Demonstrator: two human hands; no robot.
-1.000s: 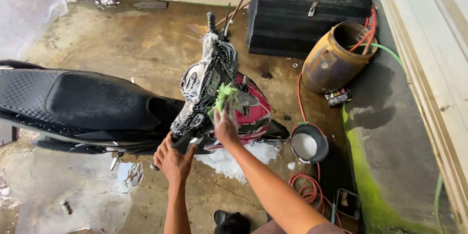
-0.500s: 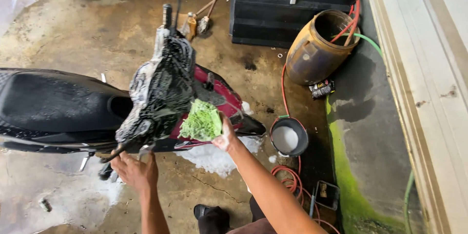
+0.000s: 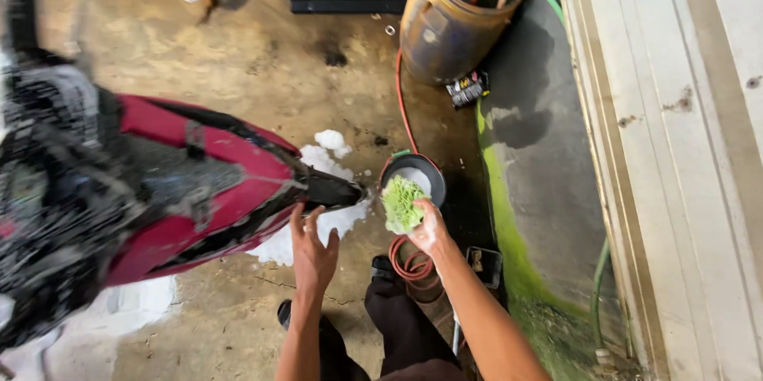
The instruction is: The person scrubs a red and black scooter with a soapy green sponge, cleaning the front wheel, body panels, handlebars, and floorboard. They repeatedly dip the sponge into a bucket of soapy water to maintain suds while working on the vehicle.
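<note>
A red and black motorbike (image 3: 183, 182), partly covered in soap foam, fills the left of the head view. My left hand (image 3: 311, 247) is open, fingers spread, touching the lower edge of its red front panel near the black tip. My right hand (image 3: 429, 230) grips a green soapy wash mitt (image 3: 402, 202), held just over a small round bucket (image 3: 413, 174) of soapy water on the floor. My dark trousers and shoes show below.
A rusty brown barrel (image 3: 453, 19) with red and green hoses stands at the back. A red hose (image 3: 409, 266) coils on the wet concrete by my feet. White foam (image 3: 322, 162) lies under the bike's front. A pale metal wall (image 3: 675, 166) runs along the right.
My right hand has carried the green mitt off the bike's front, rightward to above the small bucket. My left hand slid down to the bike's lower front edge. The view has swung right.
</note>
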